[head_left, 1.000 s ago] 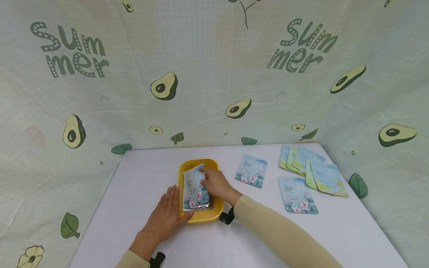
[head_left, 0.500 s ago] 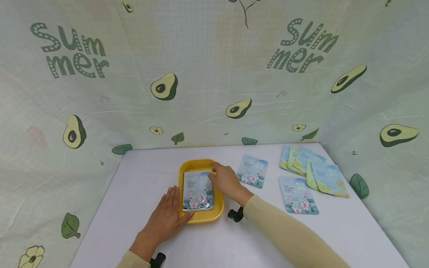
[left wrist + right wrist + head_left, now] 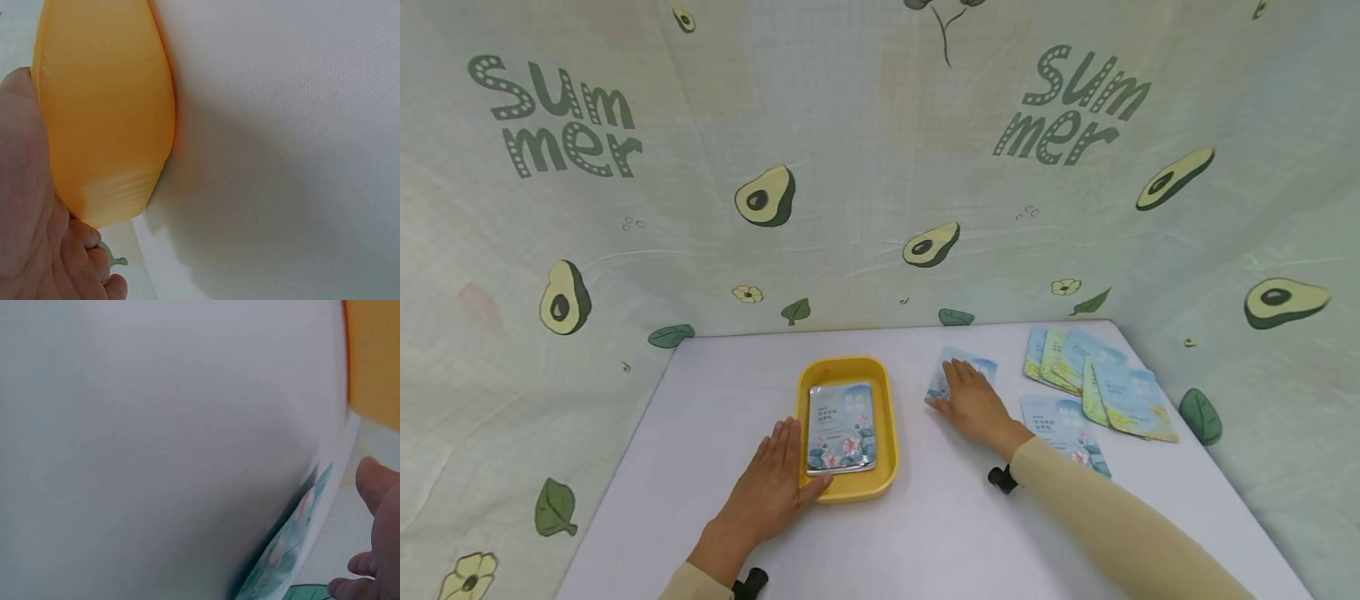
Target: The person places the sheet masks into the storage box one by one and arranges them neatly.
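Observation:
In the head view my left hand (image 3: 767,492) rests along the left side of a yellow plastic tray (image 3: 892,433), fingers straight and thumb at the near rim. The left wrist view shows its palm against the outer tray wall (image 3: 106,119). Inside the tray lies a stack of sheet mask packets, the top packet (image 3: 841,425) blue with pink flowers. My right hand (image 3: 977,408) hovers over another flowered packet (image 3: 936,387) right of the tray and partly covers it. In the right wrist view the fingers look apart from that packet (image 3: 281,556).
One more flowered packet (image 3: 1052,417) lies further right, partly behind my right forearm. Beyond it, several blue and green packets (image 3: 1131,396) lie fanned out near the table's right edge. A patterned cloth (image 3: 850,125) hangs behind the white table (image 3: 730,375).
My right hand has let go of the packet in the tray, which now lies flat on the stack. It has moved right to the packet beside the tray. My left hand stays put.

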